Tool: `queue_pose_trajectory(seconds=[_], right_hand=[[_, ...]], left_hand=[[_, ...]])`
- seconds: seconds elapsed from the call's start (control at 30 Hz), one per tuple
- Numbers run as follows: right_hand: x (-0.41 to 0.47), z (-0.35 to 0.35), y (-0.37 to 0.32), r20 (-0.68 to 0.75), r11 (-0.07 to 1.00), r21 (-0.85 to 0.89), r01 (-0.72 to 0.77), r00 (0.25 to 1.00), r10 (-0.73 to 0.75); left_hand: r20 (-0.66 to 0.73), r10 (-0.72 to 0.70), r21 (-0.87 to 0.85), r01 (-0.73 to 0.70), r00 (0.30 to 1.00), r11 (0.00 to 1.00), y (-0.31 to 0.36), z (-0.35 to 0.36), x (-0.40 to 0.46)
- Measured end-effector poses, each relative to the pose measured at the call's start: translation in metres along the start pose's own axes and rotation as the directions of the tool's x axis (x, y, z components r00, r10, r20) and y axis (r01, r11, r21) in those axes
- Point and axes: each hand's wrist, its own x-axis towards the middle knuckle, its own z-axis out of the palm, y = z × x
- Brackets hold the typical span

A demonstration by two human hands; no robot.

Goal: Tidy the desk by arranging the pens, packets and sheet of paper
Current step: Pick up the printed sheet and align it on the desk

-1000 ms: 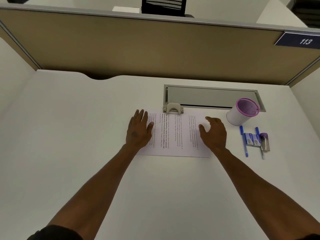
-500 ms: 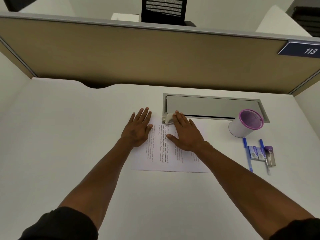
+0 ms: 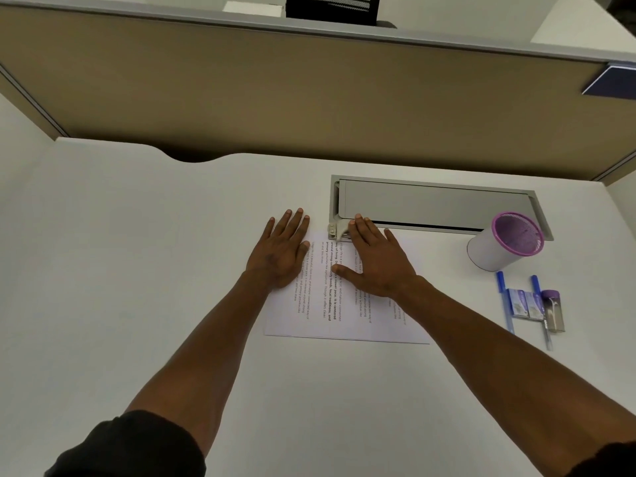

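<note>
The sheet (image 3: 344, 304) lies flat near the back edge of the counter (image 3: 137, 270), and both hands press on it – probably to keep it steady. The left hand (image 3: 282, 253) is flat with straight fingers on its left side. The right hand (image 3: 375, 263) is also flat, holding nothing – its fingertips reach the punch (image 3: 339, 230). Pens (image 3: 504, 301) and packets (image 3: 525, 302) lie in a row near the right edge, before the cup (image 3: 506, 242).

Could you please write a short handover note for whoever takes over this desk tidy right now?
Left hand: flat on the sheet of paper's left edge.
Right hand: flat on the sheet, fingertips on the small hole punch at its top edge.
Two blue pens, two packets and a small vial lie together right of the sheet, below the pen cup.
Done: pens and packets grouped.
Left: finish the sheet; perhaps put pens in the cup.
</note>
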Motion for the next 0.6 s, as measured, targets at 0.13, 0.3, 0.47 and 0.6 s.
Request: queue_pose_trajectory(seconds=[0.13,0.3,0.47,0.6], right_hand=[[0.0023,-0.0033,-0.0008,-0.001,1.0,-0.017,-0.011,1.0,0.011],[0.0035,-0.0053,-0.0019,0.008,0.999,-0.026,-0.019,1.0,0.019],[0.0063,-0.0076,0.0008,0.018,0.999,-0.033,-0.003,1.0,0.004],[0.0069,-0.0082,0.0023,0.058,1.0,-0.017,-0.001,0.998,0.002]], left_hand=[[-0.008,-0.003,0.003,0.003,1.0,1.0,-0.0012,0.0013,0.0005],[-0.013,-0.002,-0.003,0.002,1.0,1.0,-0.0012,0.0028,0.0012],[-0.021,0.0,-0.004,0.0,1.0,1.0,-0.0018,0.0037,0.0009],[-0.011,-0.002,-0.003,0.002,1.0,1.0,-0.0004,0.0022,0.0001]])
